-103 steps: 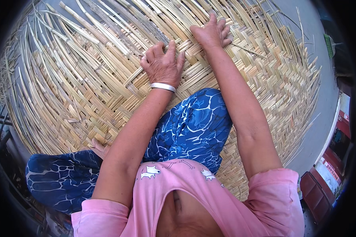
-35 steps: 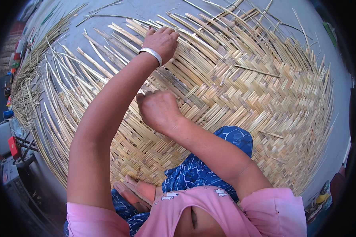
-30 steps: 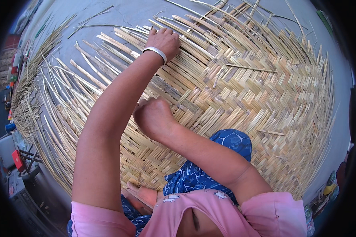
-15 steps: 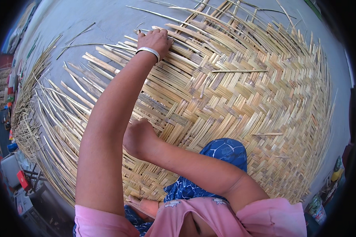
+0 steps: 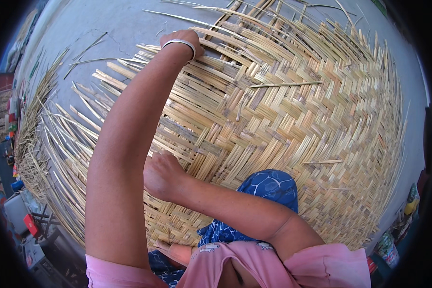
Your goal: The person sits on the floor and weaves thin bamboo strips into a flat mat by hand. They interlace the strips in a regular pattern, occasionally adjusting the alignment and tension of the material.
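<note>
A large mat (image 5: 293,115) of split reed strips lies under me, woven in a zigzag on the right. Its loose strips (image 5: 110,79) fan out to the left. My left hand (image 5: 183,41), a pale bangle at its wrist, is at the far edge of the loose strips, fingers curled down round strip ends and mostly hidden. Lower down, my right hand (image 5: 163,174) is closed in a fist low over the strips, partly behind my left forearm. What it grips cannot be made out. One loose reed piece (image 5: 285,85) lies across the weave.
My knee in blue patterned cloth (image 5: 269,189) rests on the mat. A heap of thin reed scraps (image 5: 31,139) lies at the left on the grey floor (image 5: 125,24). Household items, including a red object (image 5: 31,224), stand at the lower left; bags (image 5: 388,247) sit at the lower right.
My left hand has turned and curled from lying over the strips to a more closed shape, shifting slightly. My right hand has moved a little left and nearer to me.
</note>
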